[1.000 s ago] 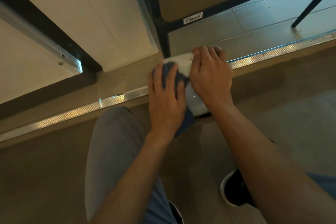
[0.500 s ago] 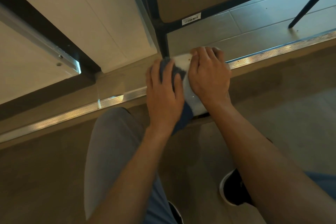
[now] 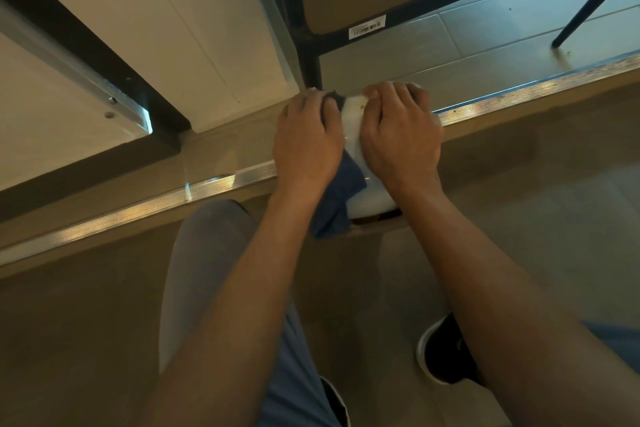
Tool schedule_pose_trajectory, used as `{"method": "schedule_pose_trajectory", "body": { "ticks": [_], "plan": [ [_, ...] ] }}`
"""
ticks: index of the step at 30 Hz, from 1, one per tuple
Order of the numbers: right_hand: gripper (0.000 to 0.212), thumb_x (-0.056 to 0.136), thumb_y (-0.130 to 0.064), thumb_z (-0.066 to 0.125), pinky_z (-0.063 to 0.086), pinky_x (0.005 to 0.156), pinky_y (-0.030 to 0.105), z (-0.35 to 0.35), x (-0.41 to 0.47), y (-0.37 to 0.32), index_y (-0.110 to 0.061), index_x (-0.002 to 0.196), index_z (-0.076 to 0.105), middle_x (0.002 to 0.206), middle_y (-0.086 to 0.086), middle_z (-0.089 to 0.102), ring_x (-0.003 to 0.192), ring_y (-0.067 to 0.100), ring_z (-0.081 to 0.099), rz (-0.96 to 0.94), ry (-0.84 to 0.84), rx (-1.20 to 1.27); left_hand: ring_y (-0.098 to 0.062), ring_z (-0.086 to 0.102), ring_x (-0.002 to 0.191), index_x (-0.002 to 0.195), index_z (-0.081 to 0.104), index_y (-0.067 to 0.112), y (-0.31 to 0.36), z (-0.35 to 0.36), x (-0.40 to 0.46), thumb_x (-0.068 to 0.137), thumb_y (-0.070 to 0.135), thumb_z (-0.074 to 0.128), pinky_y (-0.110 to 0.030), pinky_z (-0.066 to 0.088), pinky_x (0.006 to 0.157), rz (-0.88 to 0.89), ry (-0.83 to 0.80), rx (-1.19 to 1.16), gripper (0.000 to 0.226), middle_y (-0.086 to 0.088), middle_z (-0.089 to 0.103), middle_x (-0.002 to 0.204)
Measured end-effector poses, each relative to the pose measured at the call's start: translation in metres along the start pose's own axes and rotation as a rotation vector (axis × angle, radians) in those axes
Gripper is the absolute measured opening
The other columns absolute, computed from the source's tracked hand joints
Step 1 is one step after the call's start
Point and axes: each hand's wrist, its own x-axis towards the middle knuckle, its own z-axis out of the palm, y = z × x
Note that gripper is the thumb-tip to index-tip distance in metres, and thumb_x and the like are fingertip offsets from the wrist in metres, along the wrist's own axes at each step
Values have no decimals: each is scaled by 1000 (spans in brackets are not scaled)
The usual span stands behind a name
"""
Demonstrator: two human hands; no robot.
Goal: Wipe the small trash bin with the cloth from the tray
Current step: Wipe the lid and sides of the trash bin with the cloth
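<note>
Head cam, left hand (image 3: 306, 146) pressing cloth (image 3: 337, 198) on bin (image 3: 353, 128), right hand (image 3: 398, 135) gripping bin, barcode sticker (image 3: 367, 28) unreadable

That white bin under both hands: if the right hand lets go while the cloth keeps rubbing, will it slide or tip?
Probably yes. The small trash bin looks smooth and glossy, so the blue cloth would likely push it along. It looks small, so probably light and apt to tip. The right hand gripping it opposite the left hand seems to steady it.
</note>
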Motion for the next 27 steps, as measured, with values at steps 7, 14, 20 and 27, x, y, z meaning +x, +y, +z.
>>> {"method": "schedule_pose_trajectory", "body": {
  "ticks": [7,14,20,27],
  "plan": [
    [32,104,-31,37,49,85,46,2,-2,0,-20,117,64,119,0,67,124,25,54,-30,43,-39,-33,11,155,153,41,20,-31,5,-72,107,31,43,-45,19,125,229,-61,21,48,-7,18,167],
    [32,104,-32,37,48,87,46,4,-1,-3,-21,117,64,120,-1,67,126,25,52,4,40,-34,-27,62,106,98,65,19,-1,-6,29,104,35,36,-35,44,84,-85,-135,13,33,-10,66,115],
    [34,104,-33,36,49,84,44,3,-2,-2,-21,117,64,119,-1,67,124,24,54,-17,50,-65,-36,18,153,150,47,19,-22,2,-57,107,33,42,-44,16,126,264,-28,129,45,-7,30,163],
    [32,104,-32,37,43,88,43,3,-1,-1,-21,117,64,121,-1,66,127,24,51,-4,26,-28,-25,59,115,110,63,18,-7,-8,14,106,35,36,-33,42,87,-93,-78,-37,32,-5,62,121]
  ]
}}
